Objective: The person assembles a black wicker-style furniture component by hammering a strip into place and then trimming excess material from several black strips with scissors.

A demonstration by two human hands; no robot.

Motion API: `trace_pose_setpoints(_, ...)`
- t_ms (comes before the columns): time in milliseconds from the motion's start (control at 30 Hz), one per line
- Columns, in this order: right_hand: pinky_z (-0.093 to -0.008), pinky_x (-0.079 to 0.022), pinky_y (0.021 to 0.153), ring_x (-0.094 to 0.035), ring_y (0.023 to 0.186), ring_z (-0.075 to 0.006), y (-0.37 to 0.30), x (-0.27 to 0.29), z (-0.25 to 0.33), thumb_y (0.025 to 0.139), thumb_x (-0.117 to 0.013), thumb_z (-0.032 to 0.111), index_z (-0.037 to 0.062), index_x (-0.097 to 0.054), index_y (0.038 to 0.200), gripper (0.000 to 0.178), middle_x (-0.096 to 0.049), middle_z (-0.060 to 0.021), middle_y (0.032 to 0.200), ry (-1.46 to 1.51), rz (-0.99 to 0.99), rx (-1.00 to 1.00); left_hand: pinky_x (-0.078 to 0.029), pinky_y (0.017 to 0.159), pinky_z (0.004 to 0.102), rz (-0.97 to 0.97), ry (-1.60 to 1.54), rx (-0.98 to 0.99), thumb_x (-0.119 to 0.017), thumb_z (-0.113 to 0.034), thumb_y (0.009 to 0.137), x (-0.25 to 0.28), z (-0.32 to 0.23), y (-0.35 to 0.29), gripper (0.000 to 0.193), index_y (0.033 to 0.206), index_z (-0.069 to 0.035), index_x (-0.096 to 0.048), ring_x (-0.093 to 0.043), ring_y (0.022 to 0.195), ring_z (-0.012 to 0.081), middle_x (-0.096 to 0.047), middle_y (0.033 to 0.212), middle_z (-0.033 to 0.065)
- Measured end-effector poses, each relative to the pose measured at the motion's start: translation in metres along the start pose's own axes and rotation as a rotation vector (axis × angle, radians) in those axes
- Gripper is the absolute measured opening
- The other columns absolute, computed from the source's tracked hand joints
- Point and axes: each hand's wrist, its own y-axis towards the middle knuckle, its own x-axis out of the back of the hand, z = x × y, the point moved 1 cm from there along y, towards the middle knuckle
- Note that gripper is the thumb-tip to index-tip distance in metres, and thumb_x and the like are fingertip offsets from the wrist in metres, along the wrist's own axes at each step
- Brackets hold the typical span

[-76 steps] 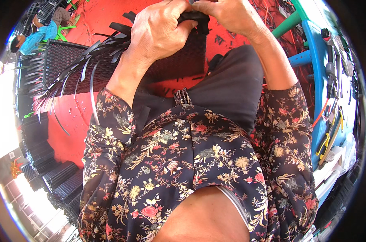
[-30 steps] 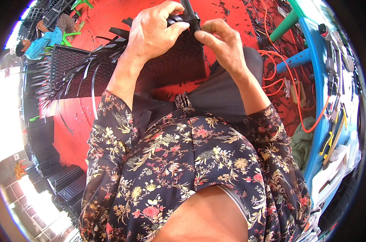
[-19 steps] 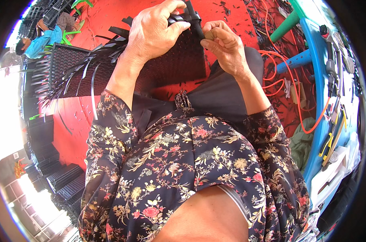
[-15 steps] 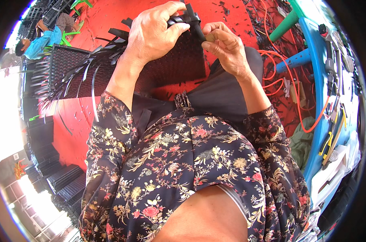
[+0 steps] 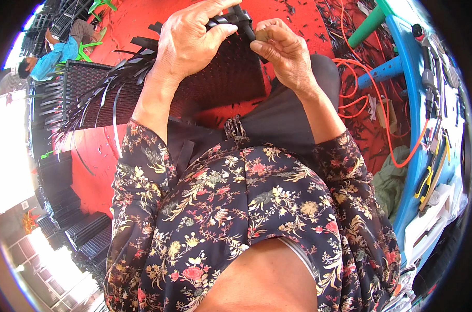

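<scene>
A large black woven piece (image 5: pixel 225 86), like a basket or panel of flat plastic strips, leans across my lap, with many loose strip ends (image 5: pixel 111 83) fanning out on its left. My left hand (image 5: pixel 186 47) is closed over its upper edge, thumb along the braided rim (image 5: pixel 230 20). One black strip (image 5: pixel 246 32) sticks out across that rim, just right of my left thumb. Close beside this strip is my right hand (image 5: pixel 287 54), thumb and fingers curled into a pinch. A small brownish bit shows at its fingertips; what they hold is not clear.
On the right, a blue table (image 5: pixel 410 99) carries tools, including a yellow-handled cutter (image 5: pixel 424 182). An orange hose (image 5: pixel 392 145) loops past its legs. Black scraps litter the red floor (image 5: pixel 293 13). Stacked black pieces (image 5: pixel 88 229) stand left; a person in blue (image 5: pixel 54 60) sits at far left.
Both hands have shifted slightly left, along with the rim and the strip. My right hand has come closer to the strip, its fingers still pinched. My left hand keeps its hold.
</scene>
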Motion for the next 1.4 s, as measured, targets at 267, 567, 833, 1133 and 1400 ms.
trace_pose_setpoints(267, -0.0245, -0.044, 0.066, -0.050, 0.076, -0.0111, -0.008, 0.001, -0.001, 0.078, -0.070, 0.004, 0.0010, -0.056, 0.082, 0.014, -0.052, -0.0035, 0.087, 0.076, -0.001, -0.027, -0.051, 0.075, 0.0341, 0.022, 0.010, 0.009, -0.066, -0.003, 0.071, 0.004, -0.009, 0.001, 0.031, 0.103, -0.001, -0.063, -0.064, 0.085, 0.0300, -0.065, 0.093, 0.0149)
trace_pose_setpoints(567, -0.0286, -0.050, 0.070, -0.061, 0.080, -0.0147, 0.003, -0.008, 0.012, 0.077, -0.074, 0.018, 0.0011, -0.064, 0.086, 0.022, -0.061, -0.0076, 0.088, -0.073, -0.103, -0.205, -0.049, 0.069, 0.0305, 0.077, -0.051, 0.128, -0.064, -0.003, 0.073, 0.011, -0.020, 0.006, 0.025, 0.098, 0.000, -0.064, -0.064, 0.077, 0.0259, -0.064, 0.085, 0.0129)
trace_pose_setpoints(833, -0.0196, -0.041, 0.070, -0.048, 0.079, -0.0053, 0.004, -0.003, -0.004, 0.084, -0.067, 0.004, 0.0001, -0.057, 0.083, 0.011, -0.053, 0.0012, 0.086, -0.042, 0.003, 0.061, -0.049, 0.068, 0.0294, 0.066, -0.064, 0.108, -0.065, -0.003, 0.073, 0.011, -0.016, 0.002, 0.025, 0.098, 0.001, -0.064, -0.064, 0.076, 0.0237, -0.064, 0.085, 0.0124)
trace_pose_setpoints(1133, -0.0261, -0.048, 0.070, -0.056, 0.080, -0.0125, -0.004, -0.005, -0.004, 0.078, -0.070, 0.005, 0.0012, -0.060, 0.083, 0.012, -0.056, -0.0042, 0.085, 0.043, -0.034, -0.022, -0.049, 0.067, 0.0285, 0.083, -0.061, 0.149, -0.064, -0.002, 0.074, 0.013, -0.017, 0.001, 0.024, 0.097, 0.002, -0.065, -0.063, 0.073, 0.0221, -0.064, 0.083, 0.0122)
trace_pose_setpoints(1400, -0.0201, -0.046, 0.072, -0.054, 0.084, -0.0072, -0.003, -0.010, -0.012, 0.081, -0.066, -0.003, 0.0016, -0.062, 0.094, 0.014, -0.057, -0.0013, 0.094, 0.083, -0.091, -0.029, -0.050, 0.071, 0.0288, 0.073, -0.075, 0.151, -0.062, -0.002, 0.076, 0.014, -0.019, 0.002, 0.021, 0.096, 0.003, -0.065, -0.065, 0.078, 0.0230, -0.065, 0.084, 0.0130)
